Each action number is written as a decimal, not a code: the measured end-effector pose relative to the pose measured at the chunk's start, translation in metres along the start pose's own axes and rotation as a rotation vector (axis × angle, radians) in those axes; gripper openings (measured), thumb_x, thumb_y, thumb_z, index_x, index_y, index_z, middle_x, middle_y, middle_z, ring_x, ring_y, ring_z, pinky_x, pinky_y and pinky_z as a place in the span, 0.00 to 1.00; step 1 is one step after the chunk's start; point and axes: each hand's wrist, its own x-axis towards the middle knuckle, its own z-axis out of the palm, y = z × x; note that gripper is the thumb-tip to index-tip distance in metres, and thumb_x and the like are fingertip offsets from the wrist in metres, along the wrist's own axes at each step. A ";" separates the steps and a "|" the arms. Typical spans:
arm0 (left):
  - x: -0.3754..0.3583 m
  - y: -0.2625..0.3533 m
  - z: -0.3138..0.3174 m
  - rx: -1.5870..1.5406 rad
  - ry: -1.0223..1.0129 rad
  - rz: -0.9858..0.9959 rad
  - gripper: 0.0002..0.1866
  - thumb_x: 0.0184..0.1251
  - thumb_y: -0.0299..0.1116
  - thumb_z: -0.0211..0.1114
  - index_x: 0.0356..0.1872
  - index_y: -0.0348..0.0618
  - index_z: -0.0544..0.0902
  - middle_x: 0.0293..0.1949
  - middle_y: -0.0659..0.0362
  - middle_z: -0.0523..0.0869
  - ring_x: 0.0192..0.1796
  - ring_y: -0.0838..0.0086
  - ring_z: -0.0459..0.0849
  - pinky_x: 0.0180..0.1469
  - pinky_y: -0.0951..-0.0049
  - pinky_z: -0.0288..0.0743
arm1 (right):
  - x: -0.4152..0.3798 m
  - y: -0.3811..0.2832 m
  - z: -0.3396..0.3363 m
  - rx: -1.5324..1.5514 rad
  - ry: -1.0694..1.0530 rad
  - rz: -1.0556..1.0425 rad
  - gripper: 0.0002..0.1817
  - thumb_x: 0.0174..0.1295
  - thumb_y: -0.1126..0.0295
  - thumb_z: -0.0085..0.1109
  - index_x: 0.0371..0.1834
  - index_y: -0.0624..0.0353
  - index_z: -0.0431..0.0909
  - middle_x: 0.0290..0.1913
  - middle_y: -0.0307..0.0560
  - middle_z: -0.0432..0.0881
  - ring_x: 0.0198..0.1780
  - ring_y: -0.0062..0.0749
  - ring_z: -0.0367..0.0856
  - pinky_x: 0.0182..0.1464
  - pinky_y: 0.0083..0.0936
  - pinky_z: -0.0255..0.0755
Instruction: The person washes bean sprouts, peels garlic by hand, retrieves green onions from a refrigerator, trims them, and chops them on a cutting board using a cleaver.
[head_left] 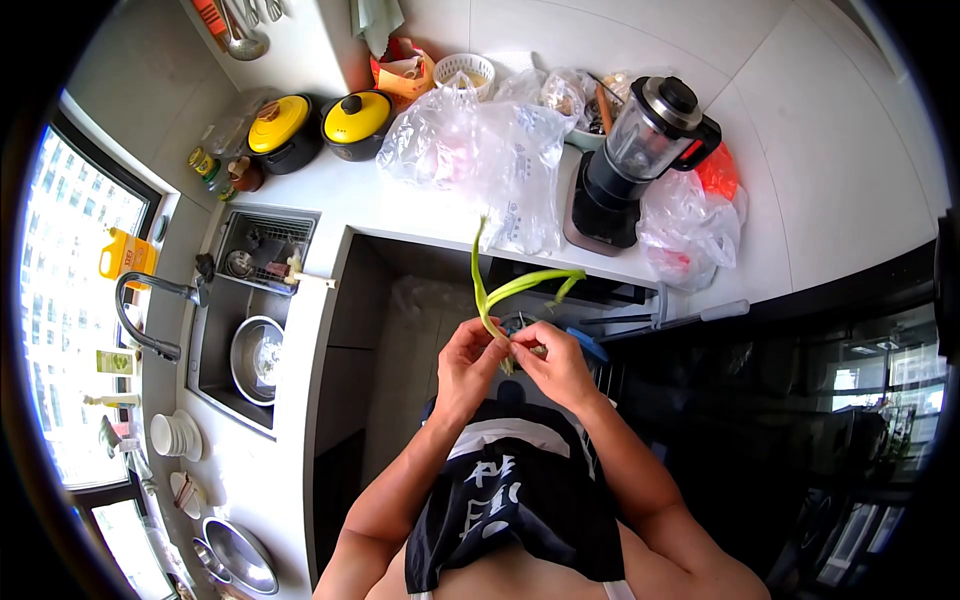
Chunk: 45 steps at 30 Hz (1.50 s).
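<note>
A green stalk with long leaves (485, 298), like a scallion, is held in front of the dark apron. My left hand (468, 362) pinches its lower part between thumb and fingers. Close beside it, my right hand (550, 362) has its thumb and fingers pressed together at the stalk's pale base. One leaf points up toward the counter and another bends to the right. Behind my hands is a blue-rimmed object (587, 345), partly hidden.
A white counter (345, 205) bears plastic bags (470, 150), a blender (630, 160) and two yellow-lidded pots (357, 120). At the left, the sink (225, 325) holds a metal bowl (258, 358). Bowls (175, 434) stand near the window. A dark glossy surface (770, 400) lies right.
</note>
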 end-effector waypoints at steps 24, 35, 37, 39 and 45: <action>0.022 0.013 -0.052 -0.044 0.309 0.099 0.15 0.78 0.28 0.57 0.61 0.38 0.72 0.45 0.60 0.80 0.45 0.73 0.85 0.51 0.70 0.82 | -0.038 0.047 -0.052 0.372 0.044 0.507 0.07 0.75 0.67 0.53 0.43 0.60 0.73 0.30 0.37 0.76 0.34 0.21 0.81 0.40 0.19 0.75; 0.034 0.021 -0.086 -0.047 0.581 0.228 0.17 0.76 0.26 0.58 0.62 0.38 0.75 0.40 0.62 0.80 0.38 0.76 0.84 0.42 0.74 0.83 | -0.074 0.097 -0.072 0.419 0.151 0.524 0.06 0.73 0.70 0.53 0.42 0.60 0.74 0.29 0.37 0.77 0.31 0.20 0.78 0.37 0.19 0.72; 0.038 0.025 -0.101 -0.064 0.661 0.301 0.17 0.76 0.25 0.57 0.63 0.38 0.75 0.40 0.62 0.79 0.38 0.78 0.84 0.42 0.75 0.83 | -0.077 0.106 -0.079 0.247 0.223 0.460 0.05 0.73 0.70 0.53 0.42 0.60 0.74 0.29 0.37 0.77 0.31 0.20 0.78 0.37 0.18 0.71; 0.038 0.035 -0.110 -0.034 0.666 0.299 0.17 0.76 0.26 0.58 0.63 0.37 0.76 0.39 0.63 0.79 0.38 0.78 0.84 0.43 0.74 0.84 | -0.081 0.114 -0.086 0.297 0.285 0.546 0.05 0.73 0.69 0.54 0.44 0.59 0.74 0.28 0.37 0.77 0.29 0.19 0.78 0.35 0.18 0.71; 0.026 0.029 -0.100 0.042 0.537 0.204 0.17 0.75 0.27 0.60 0.61 0.36 0.77 0.37 0.61 0.82 0.34 0.77 0.84 0.39 0.76 0.81 | -0.053 0.147 -0.058 0.265 0.323 0.451 0.06 0.72 0.71 0.54 0.45 0.61 0.75 0.29 0.40 0.80 0.32 0.22 0.82 0.37 0.21 0.76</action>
